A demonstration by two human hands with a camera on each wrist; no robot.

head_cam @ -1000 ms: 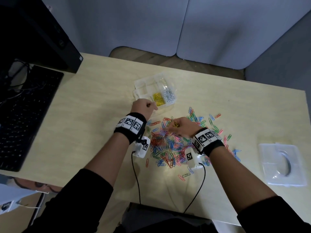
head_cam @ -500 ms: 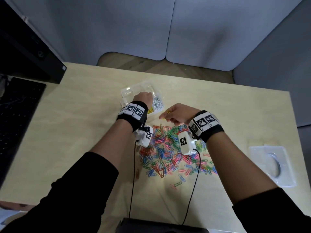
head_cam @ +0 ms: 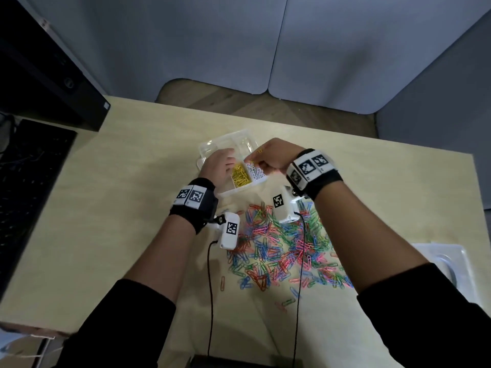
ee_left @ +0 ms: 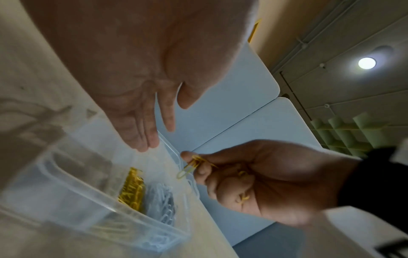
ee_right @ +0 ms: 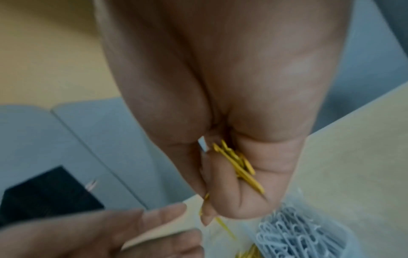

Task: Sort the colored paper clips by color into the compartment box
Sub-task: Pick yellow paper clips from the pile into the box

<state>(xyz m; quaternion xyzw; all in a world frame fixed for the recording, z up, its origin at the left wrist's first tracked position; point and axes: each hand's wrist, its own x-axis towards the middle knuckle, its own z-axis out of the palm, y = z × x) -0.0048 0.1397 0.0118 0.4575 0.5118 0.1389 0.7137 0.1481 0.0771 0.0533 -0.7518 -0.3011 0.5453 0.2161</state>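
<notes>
Here yellow clips (ee_right: 238,165) sit pinched in the right hand (head_cam: 273,158) grip.

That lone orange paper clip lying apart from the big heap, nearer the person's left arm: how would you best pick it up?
The orange paper clip lies flat on the table, clear of the colored pile. I would come straight down from above and pinch across its two long sides near the middle. It is thin wire, so fingertips probably need to press and slightly slide it to get under an edge.

No words, brands or numbers I can actually read anywhere; the only markings are black-and-white square code tags on the wristbands (head_cam: 309,167) and the wrist cameras (head_cam: 230,229). Those are patterns, not text.
</notes>
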